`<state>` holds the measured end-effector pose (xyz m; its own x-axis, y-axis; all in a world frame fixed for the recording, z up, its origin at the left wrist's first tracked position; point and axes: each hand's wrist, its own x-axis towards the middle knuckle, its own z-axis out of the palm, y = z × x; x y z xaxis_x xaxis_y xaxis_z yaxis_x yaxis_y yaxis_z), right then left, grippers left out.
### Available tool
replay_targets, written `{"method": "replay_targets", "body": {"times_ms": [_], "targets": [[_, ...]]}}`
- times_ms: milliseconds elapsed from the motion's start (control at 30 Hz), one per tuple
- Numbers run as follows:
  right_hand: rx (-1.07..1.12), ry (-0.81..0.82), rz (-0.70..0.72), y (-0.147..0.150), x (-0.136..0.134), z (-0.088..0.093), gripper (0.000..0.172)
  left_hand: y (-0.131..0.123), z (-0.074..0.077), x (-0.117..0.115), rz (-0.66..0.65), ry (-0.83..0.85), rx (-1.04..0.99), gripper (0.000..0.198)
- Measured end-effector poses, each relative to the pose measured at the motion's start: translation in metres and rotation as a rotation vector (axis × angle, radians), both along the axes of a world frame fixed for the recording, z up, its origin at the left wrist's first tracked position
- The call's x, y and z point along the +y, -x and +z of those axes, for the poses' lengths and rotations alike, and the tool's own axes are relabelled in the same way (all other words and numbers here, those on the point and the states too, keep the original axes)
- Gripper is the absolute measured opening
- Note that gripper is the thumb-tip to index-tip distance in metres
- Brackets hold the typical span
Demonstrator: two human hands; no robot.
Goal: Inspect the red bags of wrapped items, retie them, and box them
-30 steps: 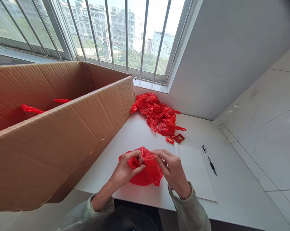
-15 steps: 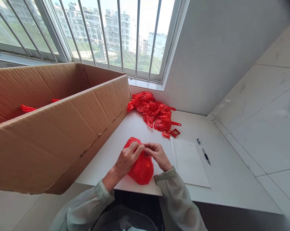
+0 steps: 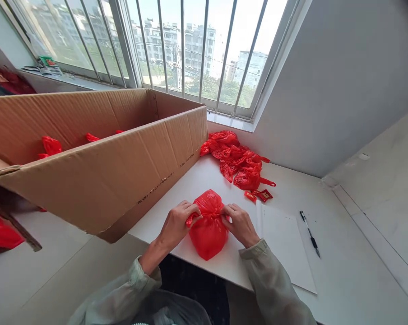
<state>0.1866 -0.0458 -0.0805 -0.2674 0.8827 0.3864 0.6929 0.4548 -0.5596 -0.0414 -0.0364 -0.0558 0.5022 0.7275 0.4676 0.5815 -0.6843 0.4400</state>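
Brown cardboard box [image 3: 129, 171], long and open-topped, is standing at left, its ribbed wall showing faint creases and dark print; red plastic ends [image 3: 51, 145] are poking up inside. Red bag [image 3: 209, 239], thin, shiny plastic, is sitting near the front edge of the white table [image 3: 292, 194], bulging full below, puckering into tight folds at its gathered middle. Crumpled heap of red bags [image 3: 238, 158] is lying beyond it, just beside the box's corner. Small square-looking red packets [image 3: 265, 195] are lying near the heap; white paper [image 3: 288, 243] is lying flat, and a slim black-and-clear pen [image 3: 310, 234] is resting slantwise beside it. Left hand [image 3: 177, 223] is curling nearly closed, pinching a twisted end of the bag. Right hand [image 3: 240, 225] is also holding narrow, thumb and fingers gripping plastic at the gather's right side.
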Motion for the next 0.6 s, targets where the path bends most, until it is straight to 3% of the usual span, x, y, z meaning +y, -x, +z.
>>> {"method": "replay_targets", "body": {"times_ms": [100, 200, 333, 433, 600], "targets": [[-0.125, -0.036, 0.070, -0.002, -0.009, 0.017, 0.046, 0.006, 0.021, -0.025, 0.038, 0.013, 0.040, 0.022], [-0.347, -0.114, 0.228, 0.004, -0.012, 0.032, 0.075, 0.023, 0.065, -0.053, 0.112, -0.178, 0.083, 0.026], [-0.545, -0.129, 0.263, 0.020, -0.003, 0.034, 0.054, 0.067, 0.123, -0.077, 0.388, -0.542, 0.104, 0.013], [-0.538, -0.090, 0.248, 0.028, 0.008, 0.041, 0.045, 0.109, 0.152, -0.083, 0.557, -0.632, 0.092, 0.015], [-0.271, -0.060, 0.225, 0.019, 0.033, 0.092, 0.029, 0.154, 0.179, -0.079, 0.641, -0.624, 0.050, 0.027]]}}
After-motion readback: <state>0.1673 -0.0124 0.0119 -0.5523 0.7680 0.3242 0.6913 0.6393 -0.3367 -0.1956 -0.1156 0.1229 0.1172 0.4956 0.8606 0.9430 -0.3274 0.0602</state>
